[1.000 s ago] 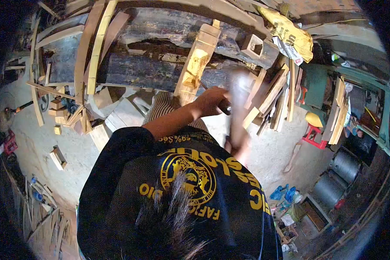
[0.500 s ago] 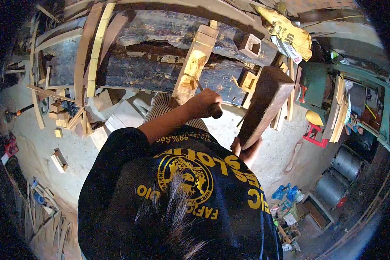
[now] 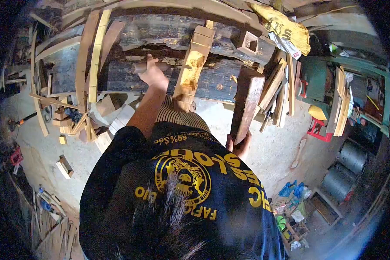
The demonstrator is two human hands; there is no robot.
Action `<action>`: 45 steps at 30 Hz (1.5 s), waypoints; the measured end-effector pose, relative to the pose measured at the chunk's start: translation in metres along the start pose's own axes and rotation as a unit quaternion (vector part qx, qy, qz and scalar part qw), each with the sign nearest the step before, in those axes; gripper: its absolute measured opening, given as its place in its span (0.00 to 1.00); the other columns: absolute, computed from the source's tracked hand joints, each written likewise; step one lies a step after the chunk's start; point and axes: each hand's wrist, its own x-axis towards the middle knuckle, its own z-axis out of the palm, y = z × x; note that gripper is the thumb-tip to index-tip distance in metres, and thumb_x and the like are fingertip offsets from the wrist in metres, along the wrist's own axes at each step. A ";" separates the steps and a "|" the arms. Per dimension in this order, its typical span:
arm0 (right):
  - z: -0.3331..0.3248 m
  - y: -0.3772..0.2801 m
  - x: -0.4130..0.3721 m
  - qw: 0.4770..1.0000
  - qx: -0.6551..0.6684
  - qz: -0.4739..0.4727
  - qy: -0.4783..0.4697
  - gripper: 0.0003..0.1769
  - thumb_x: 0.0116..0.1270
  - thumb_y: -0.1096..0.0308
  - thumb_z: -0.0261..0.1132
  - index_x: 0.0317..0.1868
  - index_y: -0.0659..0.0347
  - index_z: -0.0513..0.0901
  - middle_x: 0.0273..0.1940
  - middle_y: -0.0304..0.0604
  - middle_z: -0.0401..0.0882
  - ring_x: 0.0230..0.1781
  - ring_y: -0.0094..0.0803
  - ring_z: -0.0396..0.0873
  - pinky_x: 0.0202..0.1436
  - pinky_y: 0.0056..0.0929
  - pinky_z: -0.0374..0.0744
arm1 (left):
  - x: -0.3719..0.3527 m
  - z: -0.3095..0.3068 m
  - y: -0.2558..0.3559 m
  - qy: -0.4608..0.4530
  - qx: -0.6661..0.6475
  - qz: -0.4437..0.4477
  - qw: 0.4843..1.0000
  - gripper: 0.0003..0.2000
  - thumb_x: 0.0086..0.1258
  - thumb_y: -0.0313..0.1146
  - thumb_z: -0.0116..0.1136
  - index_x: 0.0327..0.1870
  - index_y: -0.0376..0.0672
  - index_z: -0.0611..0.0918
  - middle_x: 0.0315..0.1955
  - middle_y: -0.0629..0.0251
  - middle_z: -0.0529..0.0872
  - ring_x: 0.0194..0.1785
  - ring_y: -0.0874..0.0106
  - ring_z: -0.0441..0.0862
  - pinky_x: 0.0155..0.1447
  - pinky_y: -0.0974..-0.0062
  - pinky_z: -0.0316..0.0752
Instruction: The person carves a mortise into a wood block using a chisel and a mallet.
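My left hand (image 3: 154, 78) is wrapped round a chisel (image 3: 173, 67), blurred by motion and lying roughly level. The blade points right, at the pale wooden piece (image 3: 195, 58); whether it touches cannot be made out. That piece lies across the dark, rough timber (image 3: 132, 76) and has a lit, cut-away patch on its upper face. On the right, my right hand (image 3: 242, 146) grips the lower end of a large wooden mallet (image 3: 249, 102), whose block stands up beside the timber's front edge.
A hollow wooden block (image 3: 248, 43) rests on the timber. Long strips (image 3: 97, 56) cross it at left. Boards (image 3: 275, 86) lean at right, near a red stool (image 3: 319, 130). A yellow sack (image 3: 290, 30) lies at the back right; wood offcuts (image 3: 65, 167) are on the floor.
My left hand has moved left and up from the near end of the wooden piece, turning the chisel level. The mallet has shifted left and down.
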 end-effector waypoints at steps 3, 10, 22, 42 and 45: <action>-0.001 0.006 -0.001 0.998 -0.022 -0.054 0.010 0.27 0.60 0.74 0.61 0.58 0.67 0.61 0.39 0.52 0.76 0.36 0.28 0.73 0.41 0.28 0.74 | -0.014 0.006 0.020 -0.110 0.018 0.000 0.994 0.09 0.58 0.24 0.62 0.36 0.40 0.74 0.25 0.66 0.79 0.23 0.76 0.74 0.25 0.77 0.69; -0.002 0.007 -0.004 1.000 0.001 -0.018 0.004 0.28 0.59 0.75 0.62 0.58 0.67 0.60 0.38 0.51 0.76 0.38 0.28 0.74 0.41 0.27 0.74 | -0.054 0.007 0.015 -0.396 0.208 0.110 0.888 0.07 0.55 0.21 0.60 0.29 0.41 0.73 0.21 0.72 0.75 0.26 0.82 0.72 0.33 0.82 0.68; -0.004 0.017 -0.007 0.998 -0.036 -0.056 0.021 0.29 0.59 0.76 0.61 0.59 0.67 0.59 0.42 0.49 0.74 0.42 0.28 0.72 0.46 0.26 0.72 | -0.136 -0.008 0.014 -0.747 0.231 0.194 0.592 0.07 0.48 0.25 0.58 0.27 0.40 0.72 0.21 0.56 0.75 0.28 0.53 0.74 0.31 0.61 0.67; -0.042 0.037 -0.010 0.981 0.151 -0.124 -0.002 0.13 0.54 0.75 0.63 0.41 0.64 0.72 0.30 0.46 0.76 0.22 0.29 0.74 0.23 0.24 0.75 | -0.148 0.004 0.002 -0.742 0.233 0.129 0.616 0.15 0.42 0.33 0.67 0.24 0.42 0.71 0.20 0.59 0.73 0.26 0.58 0.74 0.31 0.64 0.66; -0.025 0.075 -0.004 0.854 0.507 0.114 0.010 0.10 0.49 0.79 0.64 0.34 0.65 0.75 0.31 0.46 0.77 0.29 0.28 0.75 0.32 0.24 0.77 | -0.143 0.004 -0.003 -0.750 0.258 0.088 0.602 0.14 0.45 0.34 0.66 0.25 0.40 0.72 0.21 0.56 0.76 0.28 0.57 0.77 0.30 0.65 0.68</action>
